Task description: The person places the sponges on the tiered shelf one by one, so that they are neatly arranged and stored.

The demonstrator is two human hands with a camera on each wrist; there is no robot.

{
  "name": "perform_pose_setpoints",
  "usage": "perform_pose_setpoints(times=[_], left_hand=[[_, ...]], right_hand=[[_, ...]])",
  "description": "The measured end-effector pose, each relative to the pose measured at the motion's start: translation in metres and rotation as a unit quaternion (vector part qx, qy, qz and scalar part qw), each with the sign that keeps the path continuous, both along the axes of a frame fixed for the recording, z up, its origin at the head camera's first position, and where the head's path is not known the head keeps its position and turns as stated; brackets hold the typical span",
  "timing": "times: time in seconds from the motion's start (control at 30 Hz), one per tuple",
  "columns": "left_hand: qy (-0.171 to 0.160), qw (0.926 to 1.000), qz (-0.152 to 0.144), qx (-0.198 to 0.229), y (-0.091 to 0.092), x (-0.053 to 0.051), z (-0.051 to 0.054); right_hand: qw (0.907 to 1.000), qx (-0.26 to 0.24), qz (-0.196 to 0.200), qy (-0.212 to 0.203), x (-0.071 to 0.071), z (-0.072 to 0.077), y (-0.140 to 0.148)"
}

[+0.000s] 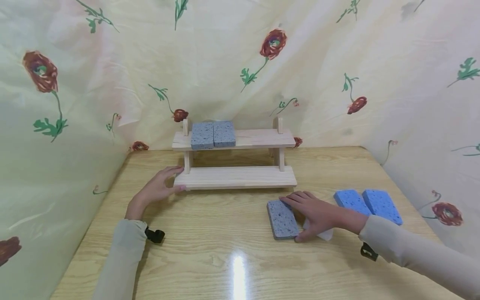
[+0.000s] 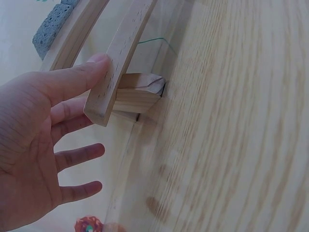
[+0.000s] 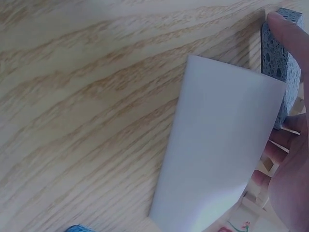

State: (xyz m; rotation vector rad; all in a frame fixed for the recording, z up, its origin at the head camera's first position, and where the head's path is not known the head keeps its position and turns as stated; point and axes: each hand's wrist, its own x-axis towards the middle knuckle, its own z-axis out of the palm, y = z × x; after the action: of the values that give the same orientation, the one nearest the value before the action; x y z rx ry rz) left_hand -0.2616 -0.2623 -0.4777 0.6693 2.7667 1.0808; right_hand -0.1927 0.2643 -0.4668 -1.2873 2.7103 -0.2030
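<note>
While left grip (image 1: 157,185) pinches shelf (image 1: 236,176), right grip (image 1: 316,211), holding sponge (image 1: 282,221), partly hides white object (image 3: 217,130).

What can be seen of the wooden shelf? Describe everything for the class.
The wooden shelf is a pale, grained two-tier stand: an upper board and a lower board joined by uprights whose tops stick up above the upper board. It stands upright on the table, before the flower-patterned backdrop. Two grey sponges lie side by side on the left of its upper board. The left hand grips the left end of its lower board.
</note>
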Motion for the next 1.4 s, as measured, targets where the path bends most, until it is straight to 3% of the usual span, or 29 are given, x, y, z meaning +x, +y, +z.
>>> perform_pose_setpoints(times=[0.83,1.4], left_hand=[[-0.001,1.0,0.0,-0.004,0.0,-0.001,0.0],[0.005,1.0,0.001,0.0,0.001,0.0,0.001]], right_hand=[[0.9993,0.0,0.002,-0.037,-0.007,0.011,-0.014],[0.9995,-0.011,0.023,-0.02,-0.008,0.022,-0.027]])
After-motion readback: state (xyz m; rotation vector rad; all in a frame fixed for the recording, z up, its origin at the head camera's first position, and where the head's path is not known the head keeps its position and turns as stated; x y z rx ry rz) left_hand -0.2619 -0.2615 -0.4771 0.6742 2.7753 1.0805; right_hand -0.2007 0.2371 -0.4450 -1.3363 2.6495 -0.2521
